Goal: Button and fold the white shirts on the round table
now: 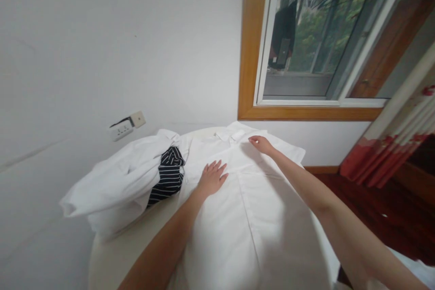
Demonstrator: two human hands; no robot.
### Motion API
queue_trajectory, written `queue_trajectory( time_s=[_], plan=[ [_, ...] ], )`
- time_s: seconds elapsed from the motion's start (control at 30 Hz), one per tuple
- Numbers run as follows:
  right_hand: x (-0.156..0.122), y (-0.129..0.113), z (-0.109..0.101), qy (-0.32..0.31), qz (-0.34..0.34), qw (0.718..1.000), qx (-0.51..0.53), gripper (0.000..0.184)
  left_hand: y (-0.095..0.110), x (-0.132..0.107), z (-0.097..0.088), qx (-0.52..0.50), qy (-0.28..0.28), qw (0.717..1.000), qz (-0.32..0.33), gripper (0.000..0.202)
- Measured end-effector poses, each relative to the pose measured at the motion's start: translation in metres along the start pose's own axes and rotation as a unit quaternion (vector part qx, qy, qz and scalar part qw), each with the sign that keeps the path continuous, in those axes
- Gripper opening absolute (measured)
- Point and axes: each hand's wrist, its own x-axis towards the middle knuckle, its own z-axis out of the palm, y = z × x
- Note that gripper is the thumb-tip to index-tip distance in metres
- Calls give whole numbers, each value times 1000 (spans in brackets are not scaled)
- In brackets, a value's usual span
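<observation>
A white short-sleeved shirt lies spread over a pale table, its collar toward the wall and a seam running down its middle. My left hand rests flat on the upper left part of the shirt, fingers spread. Close to the right of the collar, my right hand has its fingers curled together in a pinch at the shirt's shoulder. Whether fabric is caught between those fingertips I cannot make out.
White clothes are heaped at the left, with a black-and-white striped cloth beside them. The pale tabletop shows beneath. On the wall is a socket. A wood-framed window and a curtain stand right.
</observation>
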Motion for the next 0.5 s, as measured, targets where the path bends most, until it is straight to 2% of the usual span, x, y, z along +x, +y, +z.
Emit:
queue_trajectory(
  time_s=[0.1, 0.23, 0.4, 0.5],
  plan=[
    [43, 8, 13, 0, 31, 999, -42, 41, 0, -4, 3, -4, -2, 1000, -7, 48],
    [88, 12, 32, -18, 61, 996, -66, 47, 1, -4, 1, -12, 3, 1000, -17, 47],
    [122, 13, 48, -37, 87, 990, -106, 46, -1, -7, 4, -15, 14, 1000, -19, 48],
    [132, 13, 54, -37, 56, 989, -131, 47, -1, -8, 4, -18, 15, 1000, -20, 48]
  ],
)
